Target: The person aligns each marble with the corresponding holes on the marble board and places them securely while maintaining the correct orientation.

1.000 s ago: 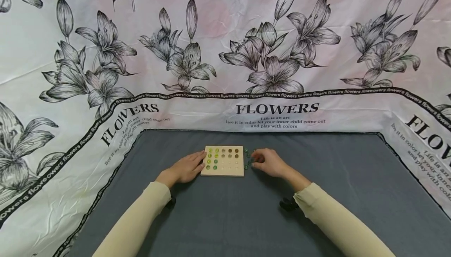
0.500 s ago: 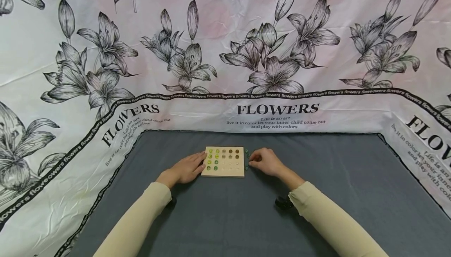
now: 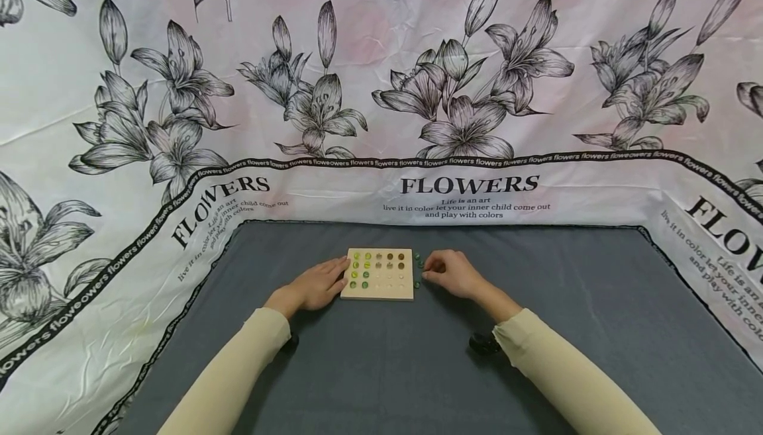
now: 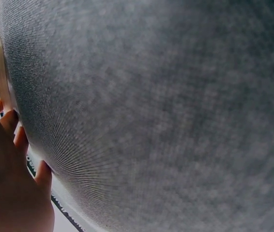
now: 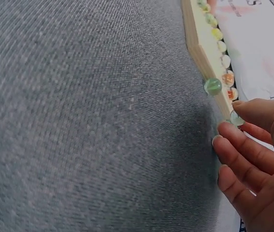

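A pale wooden board (image 3: 377, 294) with rows of round hollows lies on the grey cloth, marbles in many of them: yellow-green and green at the left, clear and brown toward the back right. Bare hollows show at its front right. My left hand (image 3: 317, 284) rests against the board's left edge, fingers extended. Beside the right edge, my right hand (image 3: 456, 274) pinches a green marble (image 5: 236, 117) between thumb and forefinger, low over the cloth. Another green marble (image 5: 213, 86) sits by the board's side, with more green marbles (image 3: 418, 257) farther back.
Grey cloth (image 3: 381, 362) covers the table, bordered by a white flower-printed sheet (image 3: 471, 193) that rises behind it. A dark wrist device (image 3: 484, 343) shows under the right sleeve.
My right hand has moved slightly left toward the board's edge, its fingertips drawn together among the green marbles. My left hand stays against the board.
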Tool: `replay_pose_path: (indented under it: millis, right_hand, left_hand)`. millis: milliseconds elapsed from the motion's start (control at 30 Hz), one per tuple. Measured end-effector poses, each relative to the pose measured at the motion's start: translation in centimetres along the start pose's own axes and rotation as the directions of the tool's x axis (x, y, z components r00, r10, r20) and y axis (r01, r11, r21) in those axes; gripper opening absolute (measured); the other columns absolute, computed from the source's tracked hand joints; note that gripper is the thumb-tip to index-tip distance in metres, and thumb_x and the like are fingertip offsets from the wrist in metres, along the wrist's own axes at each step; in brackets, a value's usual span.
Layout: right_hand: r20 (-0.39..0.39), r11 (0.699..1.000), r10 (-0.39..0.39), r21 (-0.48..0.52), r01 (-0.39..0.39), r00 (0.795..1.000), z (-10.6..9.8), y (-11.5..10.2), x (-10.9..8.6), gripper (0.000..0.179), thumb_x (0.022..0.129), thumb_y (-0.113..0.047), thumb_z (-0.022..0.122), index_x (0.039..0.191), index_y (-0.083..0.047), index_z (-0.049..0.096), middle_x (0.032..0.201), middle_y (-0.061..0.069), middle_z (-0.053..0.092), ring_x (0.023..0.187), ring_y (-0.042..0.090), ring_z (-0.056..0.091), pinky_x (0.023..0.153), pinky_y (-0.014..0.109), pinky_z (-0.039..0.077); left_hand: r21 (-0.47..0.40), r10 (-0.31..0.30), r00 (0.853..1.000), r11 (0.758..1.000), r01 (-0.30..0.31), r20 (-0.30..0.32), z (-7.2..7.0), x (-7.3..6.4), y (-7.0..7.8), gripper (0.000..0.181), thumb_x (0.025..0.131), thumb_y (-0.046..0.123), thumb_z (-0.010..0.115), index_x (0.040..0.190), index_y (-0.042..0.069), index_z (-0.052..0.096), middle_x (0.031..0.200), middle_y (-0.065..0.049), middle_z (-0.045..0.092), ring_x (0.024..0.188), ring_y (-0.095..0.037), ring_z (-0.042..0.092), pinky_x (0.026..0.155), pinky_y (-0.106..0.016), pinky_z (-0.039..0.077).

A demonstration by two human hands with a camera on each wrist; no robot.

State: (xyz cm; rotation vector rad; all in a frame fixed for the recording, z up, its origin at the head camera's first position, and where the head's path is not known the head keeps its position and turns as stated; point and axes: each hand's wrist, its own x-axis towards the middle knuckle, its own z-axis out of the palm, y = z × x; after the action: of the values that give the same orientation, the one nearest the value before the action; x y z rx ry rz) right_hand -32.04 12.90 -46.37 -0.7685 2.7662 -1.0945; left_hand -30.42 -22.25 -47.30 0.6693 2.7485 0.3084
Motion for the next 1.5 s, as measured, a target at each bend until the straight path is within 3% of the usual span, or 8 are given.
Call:
replay_pose_path:
  millis: [333,700,933,1300,1500]
  right_hand:
    - [-0.014,0.999,-0.032,0.036,0.032,0.999,-0.1,-1.2,-0.3,0.010,0.094,-0.009,0.076,0.101,-0.003,0.071,0.090,0.002,0.073,0.076,0.012,0.066,0.067,0.031,0.055]
    - [-0.033,0.993,-0.097,0.061,0.099,0.995,0.4,-3.2,0.5,0.010,0.094,-0.007,0.075,0.102,-0.001,0.072,0.089,0.002,0.072,0.080,0.015,0.066,0.071,0.034,0.055]
    - [-0.019,0.989,-0.134,0.062,0.135,0.991,1.5,-4.1,1.2,0.012,0.093,-0.007,0.075,0.103,-0.001,0.073,0.091,0.003,0.072,0.079,0.013,0.066,0.070,0.029,0.055]
    - [-0.016,0.993,-0.110,0.052,0.110,0.994,3.7,-5.9,2.5,0.007,0.091,-0.004,0.077,0.097,-0.002,0.073,0.085,0.002,0.070,0.074,0.010,0.063,0.066,0.027,0.054]
    - [-0.051,0.994,-0.106,0.025,0.107,0.993,4.9,-6.3,3.5,0.005,0.089,-0.002,0.077,0.093,-0.002,0.074,0.082,0.002,0.070,0.072,0.010,0.061,0.066,0.027,0.052]
  left_hand:
    - [0.002,-0.004,1.000,1.000,0.004,0.006,-0.1,-0.2,0.2,0.062,0.113,0.044,0.030,0.166,0.014,0.017,0.171,-0.007,0.015,0.157,-0.027,0.016,0.127,-0.049,0.017]
    - [0.008,0.001,1.000,1.000,-0.001,0.001,-0.2,0.2,0.0,0.062,0.113,0.043,0.030,0.166,0.013,0.018,0.171,-0.008,0.016,0.157,-0.028,0.017,0.126,-0.050,0.019]
    - [-0.004,-0.002,1.000,1.000,0.002,0.005,0.1,0.3,-0.3,0.062,0.113,0.044,0.030,0.166,0.015,0.017,0.171,-0.007,0.015,0.157,-0.028,0.016,0.126,-0.049,0.018]
    - [-0.008,0.003,1.000,1.000,-0.003,-0.010,0.3,0.0,0.0,0.062,0.113,0.042,0.032,0.165,0.013,0.019,0.171,-0.009,0.017,0.157,-0.029,0.018,0.126,-0.049,0.019]
    - [-0.008,-0.003,1.000,1.000,0.003,-0.007,0.1,0.0,0.1,0.062,0.113,0.043,0.032,0.165,0.013,0.019,0.171,-0.009,0.017,0.157,-0.029,0.018,0.126,-0.049,0.019]
